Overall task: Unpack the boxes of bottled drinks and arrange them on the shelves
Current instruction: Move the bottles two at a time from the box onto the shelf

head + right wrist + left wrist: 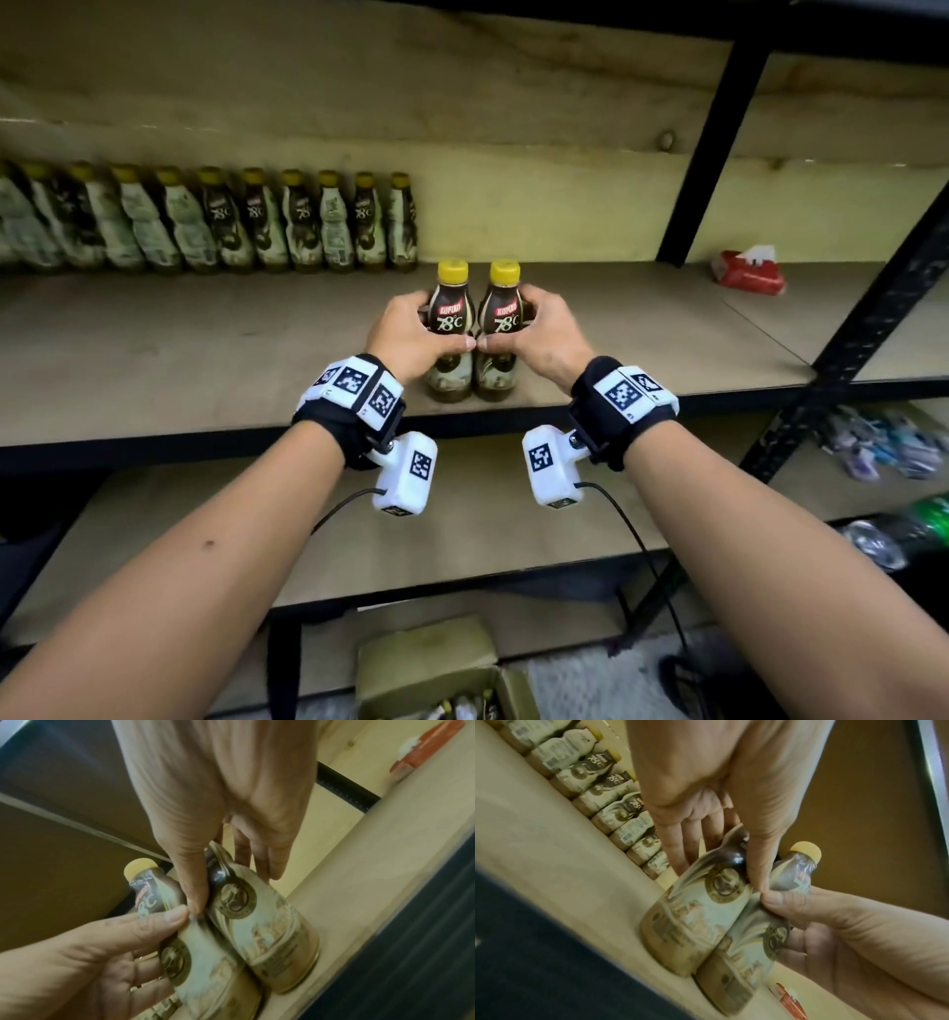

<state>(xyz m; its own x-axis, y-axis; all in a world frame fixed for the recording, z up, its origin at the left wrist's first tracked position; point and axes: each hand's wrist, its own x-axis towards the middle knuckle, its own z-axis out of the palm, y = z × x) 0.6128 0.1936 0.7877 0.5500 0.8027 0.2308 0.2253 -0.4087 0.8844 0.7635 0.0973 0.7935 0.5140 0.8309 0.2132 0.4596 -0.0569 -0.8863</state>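
Observation:
Two brown coffee bottles with yellow caps stand side by side near the front edge of the middle shelf board (205, 360). My left hand (429, 329) grips the left bottle (451, 313) round its waist. My right hand (531, 331) grips the right bottle (506, 316) the same way, and the two thumb tips touch in front. In the left wrist view the left bottle (698, 919) has its base on the board. The right wrist view shows the right bottle (270, 933) beside the left one (213, 963). A row of several like bottles (257, 221) lines the back left.
A red tissue pack (747, 272) lies at the back right of the shelf. Black uprights (714, 139) frame the bay on the right. An open cardboard box (441, 673) with bottles sits on the floor below. Plastic bottles (898, 447) lie on the lower right shelf.

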